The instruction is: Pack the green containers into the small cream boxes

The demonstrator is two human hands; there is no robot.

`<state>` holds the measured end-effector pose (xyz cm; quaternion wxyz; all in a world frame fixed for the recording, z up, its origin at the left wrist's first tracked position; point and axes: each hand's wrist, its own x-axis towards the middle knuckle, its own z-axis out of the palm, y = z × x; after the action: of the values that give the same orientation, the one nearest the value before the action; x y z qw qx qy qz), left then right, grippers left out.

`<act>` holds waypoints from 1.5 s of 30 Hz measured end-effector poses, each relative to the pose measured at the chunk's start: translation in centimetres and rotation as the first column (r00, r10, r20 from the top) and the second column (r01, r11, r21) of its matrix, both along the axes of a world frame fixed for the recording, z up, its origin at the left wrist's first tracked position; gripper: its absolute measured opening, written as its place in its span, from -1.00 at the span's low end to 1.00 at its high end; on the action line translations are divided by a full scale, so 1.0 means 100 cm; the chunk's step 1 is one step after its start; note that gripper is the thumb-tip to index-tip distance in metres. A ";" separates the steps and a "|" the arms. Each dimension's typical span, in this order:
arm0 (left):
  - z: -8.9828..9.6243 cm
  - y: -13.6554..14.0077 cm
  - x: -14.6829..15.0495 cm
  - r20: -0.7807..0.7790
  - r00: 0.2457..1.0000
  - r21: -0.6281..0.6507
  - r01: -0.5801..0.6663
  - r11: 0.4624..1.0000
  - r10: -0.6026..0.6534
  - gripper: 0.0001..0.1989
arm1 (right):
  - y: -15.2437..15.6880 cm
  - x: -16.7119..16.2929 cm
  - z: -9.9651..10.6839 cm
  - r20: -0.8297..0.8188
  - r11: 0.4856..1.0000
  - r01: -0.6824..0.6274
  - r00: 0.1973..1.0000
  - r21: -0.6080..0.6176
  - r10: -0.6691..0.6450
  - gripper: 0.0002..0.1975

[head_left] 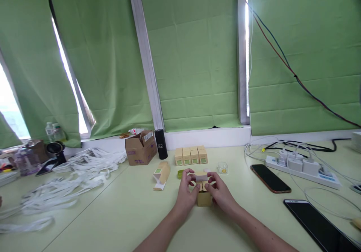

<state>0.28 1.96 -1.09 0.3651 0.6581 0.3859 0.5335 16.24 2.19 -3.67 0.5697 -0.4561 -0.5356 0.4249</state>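
Between my two hands a small tan cardboard box [204, 199] stands on the table, its top flap raised at the far side. My left hand [186, 192] grips the box from the left, thumb at the upper edge. On the other side my right hand [221, 192] grips it too, with fingers by the flap. Just behind lie a small green item [180, 174], partly hidden by my left hand, and a small clear container [222, 168] with something yellow in it. An open tan box [161, 174] lies on its side to the left.
Several closed tan boxes [191, 156] stand in a row at the back. Beside them are a black cylinder [160, 144] and a brown carton [141, 148]. White straps [84, 177] spread over the left. Phones [270, 178], a power strip [304, 171] and cables occupy the right.
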 end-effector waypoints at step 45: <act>0.020 -0.011 -0.025 -0.474 0.873 0.475 0.145 0.868 0.113 -0.90 | -0.021 0.018 0.018 0.396 0.851 -0.092 0.907 0.518 -0.143 -0.89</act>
<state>-2.27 0.85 0.89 0.0790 0.8454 0.3092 0.4282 18.05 0.12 -1.89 0.5492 -0.3707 -0.7345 0.1462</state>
